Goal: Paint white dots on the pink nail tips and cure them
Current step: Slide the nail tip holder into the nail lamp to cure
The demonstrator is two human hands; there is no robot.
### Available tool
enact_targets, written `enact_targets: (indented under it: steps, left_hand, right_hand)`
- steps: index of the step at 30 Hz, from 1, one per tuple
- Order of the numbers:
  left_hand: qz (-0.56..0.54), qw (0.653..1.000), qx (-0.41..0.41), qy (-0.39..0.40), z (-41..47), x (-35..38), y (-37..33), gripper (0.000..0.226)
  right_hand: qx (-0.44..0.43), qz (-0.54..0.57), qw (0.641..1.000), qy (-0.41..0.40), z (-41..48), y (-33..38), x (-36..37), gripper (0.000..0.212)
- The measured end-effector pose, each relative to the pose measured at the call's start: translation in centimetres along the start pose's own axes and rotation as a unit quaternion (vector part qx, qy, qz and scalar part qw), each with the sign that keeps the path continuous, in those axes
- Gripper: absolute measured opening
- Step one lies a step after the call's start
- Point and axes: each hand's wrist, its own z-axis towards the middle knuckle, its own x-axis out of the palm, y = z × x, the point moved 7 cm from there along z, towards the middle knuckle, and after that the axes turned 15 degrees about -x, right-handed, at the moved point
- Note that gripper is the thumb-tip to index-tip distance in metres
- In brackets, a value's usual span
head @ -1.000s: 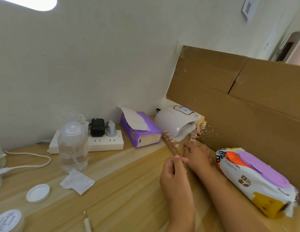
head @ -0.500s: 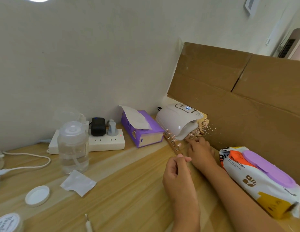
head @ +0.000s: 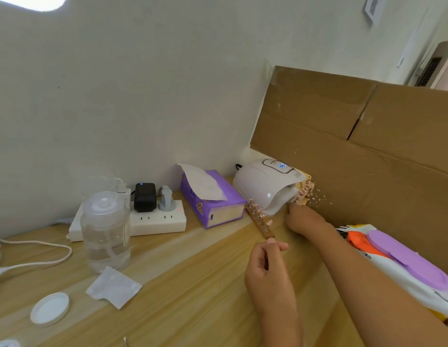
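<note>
A white curing lamp with a lit blue display stands at the back of the wooden table. Two wooden strips carry pink nail tips. One strip juts out from the lamp's left side towards me. The other strip lies along the lamp's right side, against the cardboard. My right hand reaches to this strip's near end, fingers curled onto it. My left hand hovers in front, fingers curled and thumb against the forefinger, with nothing visible in it.
A brown cardboard wall rises on the right, a wet-wipes pack lying at its foot. A purple tissue box, a power strip, a clear bottle, a white sachet and a white lid sit to the left.
My right hand has moved forward with the right strip, which now lies further in beside the lamp. My left hand has stayed nearly in place.
</note>
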Motion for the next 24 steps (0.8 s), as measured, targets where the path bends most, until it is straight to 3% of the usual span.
enact_targets:
  steps: [3,7,9,12,16,24]
  left_hand:
    - [-0.011,1.0,-0.002,-0.005,0.5,-0.1,0.0,0.034]
    - [-0.006,1.0,0.011,-0.007,0.7,-0.1,0.0,0.035]
    - [-0.013,1.0,0.018,-0.009,0.7,0.0,0.0,0.037]
    - [-0.018,0.999,0.028,-0.01,0.5,0.0,-0.3,0.039]
    - [-0.027,0.999,0.02,-0.009,0.6,-0.4,-0.4,0.039]
    - [-0.014,1.0,0.009,-0.015,0.3,-0.4,-0.5,0.038]
  right_hand:
    - [-0.022,0.031,0.999,0.006,-0.2,0.6,-0.8,0.033]
    - [-0.076,0.219,0.969,0.088,-5.0,1.7,0.6,0.025]
    - [-0.107,0.212,0.966,0.106,-7.1,2.6,1.2,0.032]
    - [-0.105,0.197,0.975,0.021,-7.1,3.6,1.5,0.038]
    - [-0.082,0.222,0.968,-0.081,-6.1,3.6,1.8,0.024]
    - [-0.087,0.2,0.971,-0.099,-4.9,4.2,1.0,0.022]
